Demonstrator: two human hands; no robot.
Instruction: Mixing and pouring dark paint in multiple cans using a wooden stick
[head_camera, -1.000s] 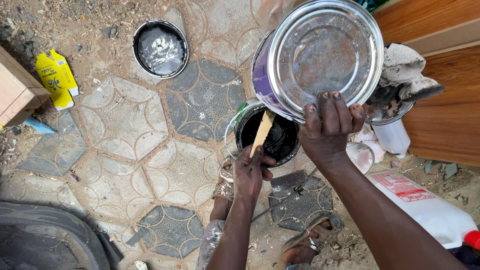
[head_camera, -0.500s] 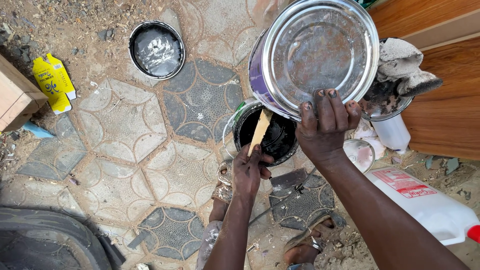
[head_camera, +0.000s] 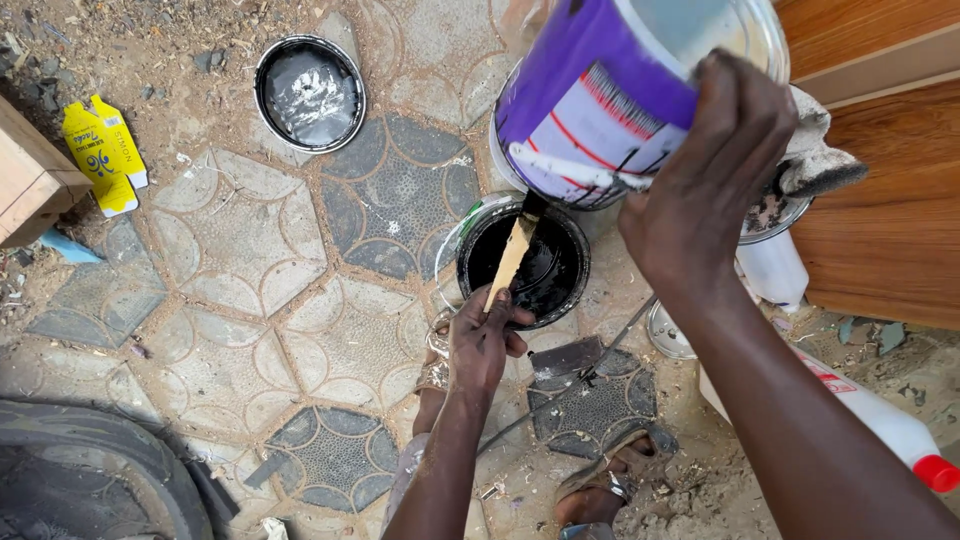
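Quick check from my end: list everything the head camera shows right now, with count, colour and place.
Paint can: one, purple and white, tilted, top centre.
Open tin: one, black contents, below the paint can.
Stir stick: one, pale wood, tip in the open tin.
Lid: one, black, top left.
Carton: one, yellow, left.
Bottle: one, white, red cap, right.
Rag: one, grey, right.
Tyre: one, black, bottom left.
Left hand: holds the stir stick.
Right hand: grips the paint can.
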